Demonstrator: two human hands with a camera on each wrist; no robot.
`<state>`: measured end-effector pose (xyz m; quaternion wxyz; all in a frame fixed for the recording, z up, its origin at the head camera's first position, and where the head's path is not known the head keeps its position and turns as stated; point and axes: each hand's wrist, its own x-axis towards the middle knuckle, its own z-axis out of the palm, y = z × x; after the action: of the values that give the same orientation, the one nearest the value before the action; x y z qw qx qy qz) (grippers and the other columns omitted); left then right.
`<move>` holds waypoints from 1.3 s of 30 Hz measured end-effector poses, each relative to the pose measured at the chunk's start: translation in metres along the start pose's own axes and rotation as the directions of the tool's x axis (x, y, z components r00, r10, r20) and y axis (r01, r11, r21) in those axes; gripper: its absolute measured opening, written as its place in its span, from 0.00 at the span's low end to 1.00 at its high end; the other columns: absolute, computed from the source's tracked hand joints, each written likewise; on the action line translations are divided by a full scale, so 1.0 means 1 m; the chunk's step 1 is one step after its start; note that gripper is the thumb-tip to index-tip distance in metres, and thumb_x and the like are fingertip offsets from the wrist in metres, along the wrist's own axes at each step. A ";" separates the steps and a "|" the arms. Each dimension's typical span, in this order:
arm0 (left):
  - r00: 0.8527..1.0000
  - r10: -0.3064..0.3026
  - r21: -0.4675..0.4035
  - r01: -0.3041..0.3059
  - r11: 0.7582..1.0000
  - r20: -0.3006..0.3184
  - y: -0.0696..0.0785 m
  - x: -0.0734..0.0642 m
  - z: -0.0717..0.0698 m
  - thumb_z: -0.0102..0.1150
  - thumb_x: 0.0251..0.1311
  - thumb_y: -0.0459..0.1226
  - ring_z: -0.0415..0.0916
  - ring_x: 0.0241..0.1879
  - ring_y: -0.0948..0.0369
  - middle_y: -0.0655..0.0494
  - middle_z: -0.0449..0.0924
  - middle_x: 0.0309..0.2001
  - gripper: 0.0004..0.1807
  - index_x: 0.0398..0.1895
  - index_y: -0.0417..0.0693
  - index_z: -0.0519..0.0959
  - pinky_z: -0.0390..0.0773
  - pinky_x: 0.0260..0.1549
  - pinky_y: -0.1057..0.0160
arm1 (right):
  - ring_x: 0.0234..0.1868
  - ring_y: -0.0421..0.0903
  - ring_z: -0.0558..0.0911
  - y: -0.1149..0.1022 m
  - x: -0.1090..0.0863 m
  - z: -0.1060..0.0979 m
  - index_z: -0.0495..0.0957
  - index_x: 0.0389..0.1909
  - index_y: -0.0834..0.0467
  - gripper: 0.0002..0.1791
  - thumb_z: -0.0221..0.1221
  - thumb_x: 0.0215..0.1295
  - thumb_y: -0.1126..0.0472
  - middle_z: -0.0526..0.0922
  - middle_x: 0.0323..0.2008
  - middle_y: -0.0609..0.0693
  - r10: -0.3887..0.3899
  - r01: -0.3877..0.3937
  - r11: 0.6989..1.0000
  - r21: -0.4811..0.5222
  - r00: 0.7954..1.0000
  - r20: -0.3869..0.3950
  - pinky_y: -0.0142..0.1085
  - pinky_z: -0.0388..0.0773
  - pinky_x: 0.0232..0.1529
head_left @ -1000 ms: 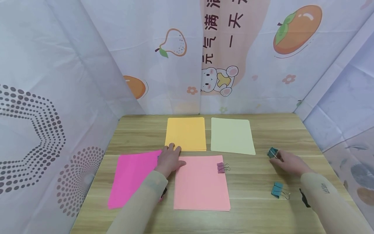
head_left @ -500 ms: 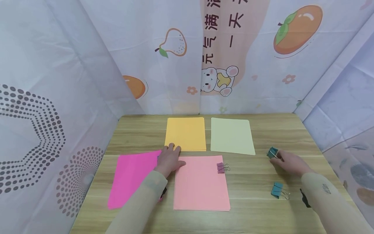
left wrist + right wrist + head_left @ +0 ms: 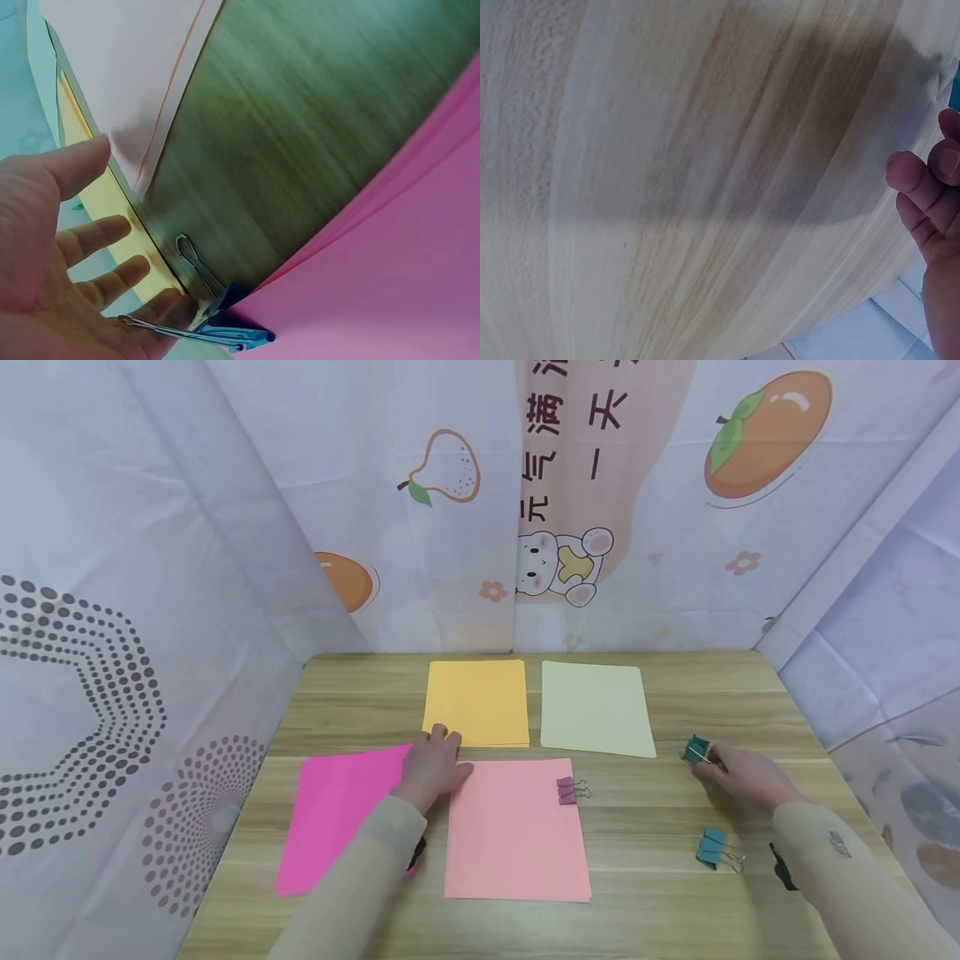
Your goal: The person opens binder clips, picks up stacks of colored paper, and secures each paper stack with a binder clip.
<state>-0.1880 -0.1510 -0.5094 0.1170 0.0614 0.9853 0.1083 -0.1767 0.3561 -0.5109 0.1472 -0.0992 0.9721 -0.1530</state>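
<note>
My right hand [image 3: 750, 774] pinches a teal binder clip [image 3: 696, 749] at the right of the table. Only a sliver of that clip shows in the right wrist view, past the curled fingers [image 3: 907, 174]. My left hand [image 3: 429, 768] lies with relaxed, spread fingers between the magenta paper stack [image 3: 330, 818] and the pink paper stack [image 3: 517, 835], its fingertips at the yellow paper stack [image 3: 480, 702]. In the left wrist view a blue binder clip [image 3: 232, 331] grips the magenta stack's corner, by the little finger; the hand covers it in the head view.
A purple binder clip [image 3: 567, 790] sits on the pink stack's right edge. Pale green paper [image 3: 596, 710] lies at the back. Another teal binder clip [image 3: 712, 847] rests on the wooden table [image 3: 637, 893] near my right forearm. Printed curtains [image 3: 480, 527] stand behind and at both sides.
The teal clip in my right hand has tilted slightly between the fingers. My left hand has shifted a little to the left; the papers and other clips stay where they were.
</note>
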 end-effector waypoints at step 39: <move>0.949 -0.315 -0.121 0.316 0.941 0.028 0.001 0.058 -0.017 0.64 0.61 0.60 0.62 0.65 0.34 0.30 0.61 0.67 0.49 0.75 0.38 0.59 0.71 0.61 0.40 | 0.29 0.46 0.74 -0.002 0.001 -0.002 0.74 0.37 0.58 0.17 0.58 0.74 0.47 0.77 0.28 0.47 -0.004 0.004 1.000 -0.018 1.000 -0.001 0.42 0.72 0.30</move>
<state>-0.2480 -0.1448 -0.5058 0.1403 -0.1039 0.9733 0.1488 -0.1779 0.3550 -0.5084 0.1458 -0.1025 0.9733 -0.1445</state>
